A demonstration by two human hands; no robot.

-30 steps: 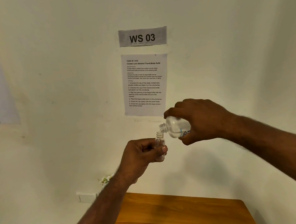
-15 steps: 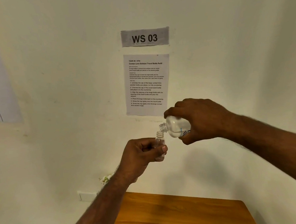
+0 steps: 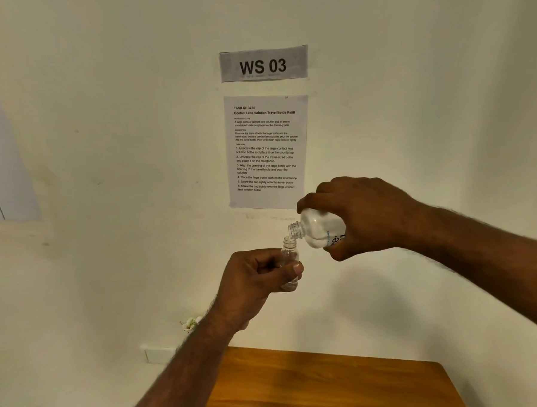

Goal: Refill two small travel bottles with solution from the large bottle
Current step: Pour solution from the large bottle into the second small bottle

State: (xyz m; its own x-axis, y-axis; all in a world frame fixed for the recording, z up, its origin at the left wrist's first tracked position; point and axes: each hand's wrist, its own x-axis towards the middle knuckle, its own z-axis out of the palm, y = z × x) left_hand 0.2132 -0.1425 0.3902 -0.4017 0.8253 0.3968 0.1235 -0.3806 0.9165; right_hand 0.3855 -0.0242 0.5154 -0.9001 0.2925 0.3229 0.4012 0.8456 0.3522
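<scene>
Pouring step. My right hand [image 3: 364, 217] is wrapped round the big bottle [image 3: 320, 231], fingers over the top, thumb underneath, bottle tipped nearly flat with its open neck pointing to 9 o'clock. My left hand [image 3: 255, 278] pinches the small bottle [image 3: 289, 264] between thumb and curled fingers, upright, mouth up.

To do this well, I judge: keep the small bottle dead upright and steady, keep the big bottle's lip right over the small mouth, and tip slowly so only a thin stream runs. The small mouth is narrow, so any wobble could send liquid down the outside and over my thumb. I'd watch the level through the clear wall and ease the big bottle back before it reaches the neck. How full it is now I cannot tell; a little liquid seems to sit at the bottom, and no stream is clear to me.

Positions: big bottle's neck sits at about 1 o'clock from the small bottle's mouth, just beside it, touching or nearly, can't tell which. Small bottle is at 7 o'clock from my right hand. Both are held in the air above the wooden table [image 3: 333, 386], in front of the wall [image 3: 104, 180] with the instruction sheet [image 3: 267, 150]. No caps or second small bottle in view.
</scene>
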